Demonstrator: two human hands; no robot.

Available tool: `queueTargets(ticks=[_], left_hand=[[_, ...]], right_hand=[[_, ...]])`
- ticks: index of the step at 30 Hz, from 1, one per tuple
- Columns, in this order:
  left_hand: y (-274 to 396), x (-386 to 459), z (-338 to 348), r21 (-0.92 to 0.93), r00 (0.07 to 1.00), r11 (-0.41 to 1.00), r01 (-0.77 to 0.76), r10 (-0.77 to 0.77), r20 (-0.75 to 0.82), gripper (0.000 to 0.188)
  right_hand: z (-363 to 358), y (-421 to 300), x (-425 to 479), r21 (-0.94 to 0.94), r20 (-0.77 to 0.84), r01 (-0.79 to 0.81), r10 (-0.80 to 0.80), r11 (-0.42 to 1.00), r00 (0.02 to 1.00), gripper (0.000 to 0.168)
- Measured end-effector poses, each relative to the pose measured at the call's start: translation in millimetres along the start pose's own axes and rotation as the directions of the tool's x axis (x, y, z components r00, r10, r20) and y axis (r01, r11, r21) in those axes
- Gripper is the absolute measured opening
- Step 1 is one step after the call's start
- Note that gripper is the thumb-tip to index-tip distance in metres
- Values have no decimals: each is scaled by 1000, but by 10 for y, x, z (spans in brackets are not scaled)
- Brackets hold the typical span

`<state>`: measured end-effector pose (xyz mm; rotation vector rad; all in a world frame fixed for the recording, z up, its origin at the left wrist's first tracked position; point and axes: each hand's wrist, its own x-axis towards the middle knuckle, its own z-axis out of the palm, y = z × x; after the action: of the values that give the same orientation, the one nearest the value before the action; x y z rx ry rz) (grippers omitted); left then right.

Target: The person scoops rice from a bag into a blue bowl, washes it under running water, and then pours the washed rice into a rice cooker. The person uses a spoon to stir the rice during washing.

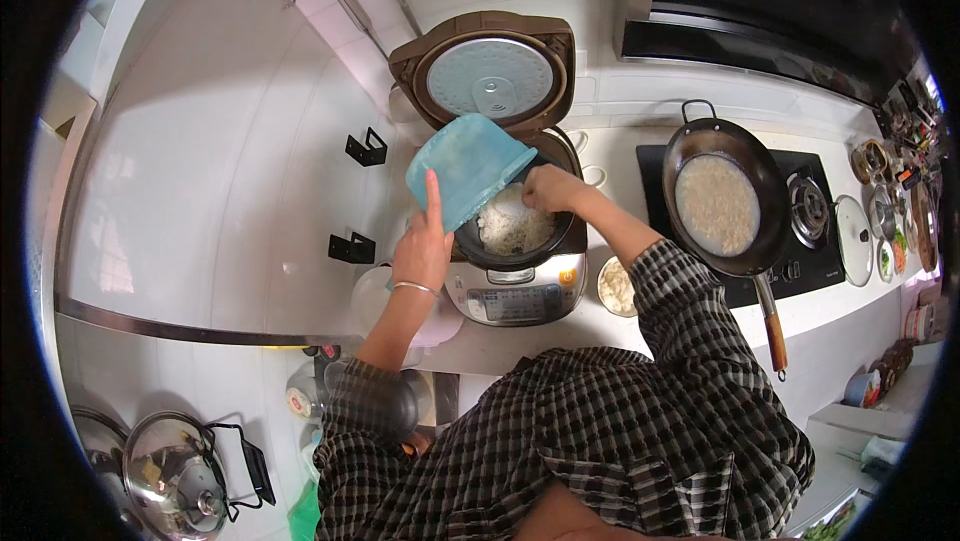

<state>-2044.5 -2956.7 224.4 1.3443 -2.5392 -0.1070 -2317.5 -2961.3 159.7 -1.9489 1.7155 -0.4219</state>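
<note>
My left hand grips a blue plastic container. The container is tipped on its side, its rim slanting down over the open rice cooker. White rice lies in the cooker's dark inner pot. My right hand is at the pot's right side with fingers curled around a pale utensil, probably a rice paddle, resting against the rice. The container hides part of the pot. Behind it the cooker's brown lid stands raised.
To the right, a wok of pale, cloudy food sits on the black gas stove, its wooden handle reaching past the counter edge. A bowl of pale food stands beside the cooker. A glass lid and several small dishes lie farther right.
</note>
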Motion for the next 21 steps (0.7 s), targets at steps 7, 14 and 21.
queueTargets(ticks=[7, 14, 21], left_hand=[[81, 125, -2, -22, 999, 1000, -17, 17, 32, 103], [31, 121, 37, 12, 1000, 1000, -21, 21, 1, 105], [87, 186, 34, 2, 999, 999, -36, 36, -6, 105]], right_hand=[[-11, -54, -125, -358, -30, -133, 131, 924, 991, 13], [-282, -314, -308, -350, 280, 53, 50, 935, 959, 19], [-189, 75, -135, -275, 6, -81, 86, 958, 996, 17]])
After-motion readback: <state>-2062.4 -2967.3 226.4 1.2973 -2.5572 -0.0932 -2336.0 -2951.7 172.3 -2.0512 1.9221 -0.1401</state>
